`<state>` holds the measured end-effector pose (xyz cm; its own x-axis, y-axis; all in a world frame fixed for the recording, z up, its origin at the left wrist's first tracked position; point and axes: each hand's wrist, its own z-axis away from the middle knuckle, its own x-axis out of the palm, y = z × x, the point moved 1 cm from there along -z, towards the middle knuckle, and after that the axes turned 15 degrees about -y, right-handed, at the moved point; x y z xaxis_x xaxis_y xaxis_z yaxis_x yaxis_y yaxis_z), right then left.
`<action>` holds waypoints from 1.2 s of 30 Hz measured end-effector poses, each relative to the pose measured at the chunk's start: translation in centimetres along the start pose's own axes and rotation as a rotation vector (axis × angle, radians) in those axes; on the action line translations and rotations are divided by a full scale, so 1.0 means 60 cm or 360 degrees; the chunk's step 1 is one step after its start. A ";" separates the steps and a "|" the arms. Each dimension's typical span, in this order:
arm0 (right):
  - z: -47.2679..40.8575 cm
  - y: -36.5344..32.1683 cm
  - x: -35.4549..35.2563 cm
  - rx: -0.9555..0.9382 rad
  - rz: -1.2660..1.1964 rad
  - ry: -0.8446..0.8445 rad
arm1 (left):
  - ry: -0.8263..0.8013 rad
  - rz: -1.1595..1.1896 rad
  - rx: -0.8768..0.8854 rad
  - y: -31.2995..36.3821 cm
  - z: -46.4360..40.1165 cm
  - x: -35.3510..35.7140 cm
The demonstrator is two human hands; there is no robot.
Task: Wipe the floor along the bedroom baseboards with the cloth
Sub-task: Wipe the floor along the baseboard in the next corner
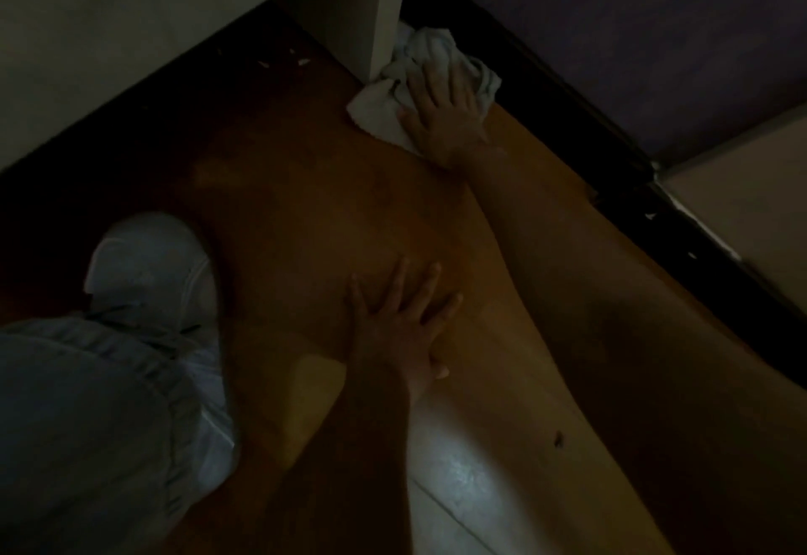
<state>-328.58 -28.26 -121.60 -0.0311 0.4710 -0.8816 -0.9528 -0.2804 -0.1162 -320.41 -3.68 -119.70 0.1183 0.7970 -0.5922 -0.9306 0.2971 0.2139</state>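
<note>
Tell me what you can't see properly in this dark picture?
- Head view: the floor under the cloth, covered by the cloth and the right hand.
- The corner behind the white furniture panel, which blocks it.
- The baseboard, too dark to judge for dirt.
- The shoe, partly under the trouser leg.

No writing, label, brand, number or sign can be read anywhere in this dim view
</note>
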 end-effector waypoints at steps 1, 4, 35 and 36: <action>0.023 0.007 0.016 -0.0033 0.0004 0.0023 | 0.0002 -0.0001 0.0008 -0.001 0.001 0.000; 0.058 0.036 0.053 -0.0124 0.0006 0.0011 | 0.0063 0.0010 0.0017 -0.005 -0.003 0.004; 0.037 0.056 0.053 -0.0098 0.0032 -0.0141 | 0.0050 0.0024 0.0063 -0.009 0.001 -0.001; 0.039 0.063 0.057 -0.0092 0.0079 -0.0160 | 0.0056 0.0024 0.0064 -0.009 0.001 -0.001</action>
<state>-333.02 -25.78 -124.01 -0.1106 0.5358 -0.8371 -0.9304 -0.3519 -0.1022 -319.87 -3.85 -119.73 0.0916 0.7829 -0.6153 -0.9175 0.3065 0.2535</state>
